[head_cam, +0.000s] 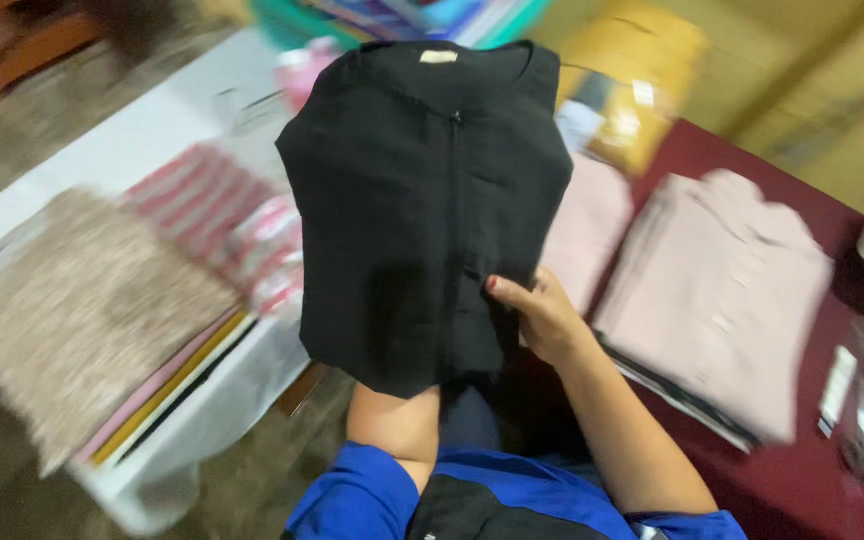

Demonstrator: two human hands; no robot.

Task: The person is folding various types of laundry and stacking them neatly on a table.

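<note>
Folded black garment [422, 200] held upright over the gap between benches — right hand [542, 315] pinches its lower edge; left hand hidden behind, grip unclear. Best kept taut, folds squared.

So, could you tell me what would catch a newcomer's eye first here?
A folded black garment held up at centre, the right hand pinching its lower edge while the left forearm disappears beneath it. To the right, a pale pink stack lies on a maroon table; left, patterned fabrics.
</note>
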